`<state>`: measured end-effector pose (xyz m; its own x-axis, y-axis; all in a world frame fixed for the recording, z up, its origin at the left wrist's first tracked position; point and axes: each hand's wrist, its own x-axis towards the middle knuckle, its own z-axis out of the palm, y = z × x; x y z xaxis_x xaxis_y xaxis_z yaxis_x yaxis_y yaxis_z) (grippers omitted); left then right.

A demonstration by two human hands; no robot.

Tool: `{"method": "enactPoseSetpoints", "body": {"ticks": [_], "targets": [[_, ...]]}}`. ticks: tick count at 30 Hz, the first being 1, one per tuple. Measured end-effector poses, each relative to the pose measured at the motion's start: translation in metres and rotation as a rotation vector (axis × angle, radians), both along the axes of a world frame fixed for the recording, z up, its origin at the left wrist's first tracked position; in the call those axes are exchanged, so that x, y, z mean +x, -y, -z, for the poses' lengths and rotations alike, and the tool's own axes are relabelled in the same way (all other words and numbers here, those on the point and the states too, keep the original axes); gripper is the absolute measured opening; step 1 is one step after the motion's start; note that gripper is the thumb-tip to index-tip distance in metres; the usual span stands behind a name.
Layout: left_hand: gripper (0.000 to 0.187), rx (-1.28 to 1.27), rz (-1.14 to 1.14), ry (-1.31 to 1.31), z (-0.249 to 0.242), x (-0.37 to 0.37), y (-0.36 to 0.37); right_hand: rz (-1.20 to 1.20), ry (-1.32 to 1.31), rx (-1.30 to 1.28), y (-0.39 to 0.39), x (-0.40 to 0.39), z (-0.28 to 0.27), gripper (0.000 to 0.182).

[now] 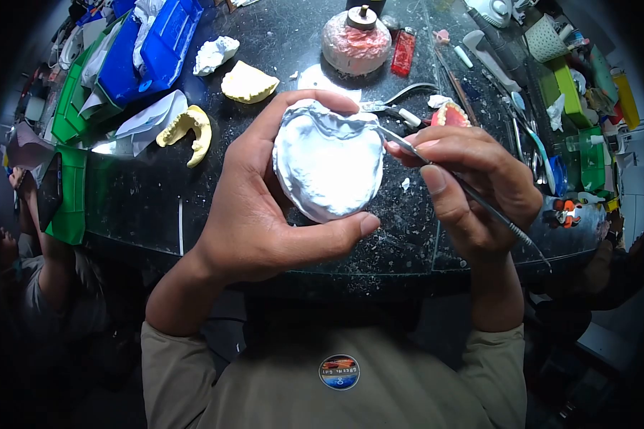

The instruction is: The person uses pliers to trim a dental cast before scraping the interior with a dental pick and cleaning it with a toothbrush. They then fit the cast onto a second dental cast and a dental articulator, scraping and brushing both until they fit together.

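— So, from the head camera, what's in the left hand (pixel 254 207)?
— A white plaster cast (pixel 329 168), cupped between thumb and curled fingers above the dark worktable (pixel 143 207).
— And the right hand (pixel 469 189)?
— Fingers pinched on a thin metal tool (pixel 472 193), its tip touching the cast's upper right edge.

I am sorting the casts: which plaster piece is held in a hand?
The white plaster cast, gripped by the left hand; both yellow casts lie on the table.
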<state>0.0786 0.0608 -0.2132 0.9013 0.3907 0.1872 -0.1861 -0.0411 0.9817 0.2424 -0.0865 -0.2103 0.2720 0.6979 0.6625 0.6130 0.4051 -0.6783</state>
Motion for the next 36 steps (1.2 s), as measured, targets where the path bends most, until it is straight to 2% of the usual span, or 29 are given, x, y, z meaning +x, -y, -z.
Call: {"method": "enactPoseSetpoints", "body": {"ticks": [10,16,32,36], "targets": [[0.078,-0.013,-0.01,-0.017,-0.002,-0.0009,0.0003,-0.008,0.034,0.019,-0.0043,-0.0009,0.001,0.018],[0.078,-0.004,-0.007,-0.01,0.0003,-0.001,-0.0004,-0.015,-0.123,-0.028,-0.0026,-0.0041,0.0037,0.018],[0.079,0.004,0.006,0.055,0.0028,0.0011,0.0004,-0.08,-0.25,-0.067,0.0012,-0.0003,0.0019,0.014],[0.078,0.076,-0.007,0.071,0.0023,0.0007,-0.0006,-0.083,-0.296,-0.08,0.0013,0.0005,0.0038,0.012]]}}
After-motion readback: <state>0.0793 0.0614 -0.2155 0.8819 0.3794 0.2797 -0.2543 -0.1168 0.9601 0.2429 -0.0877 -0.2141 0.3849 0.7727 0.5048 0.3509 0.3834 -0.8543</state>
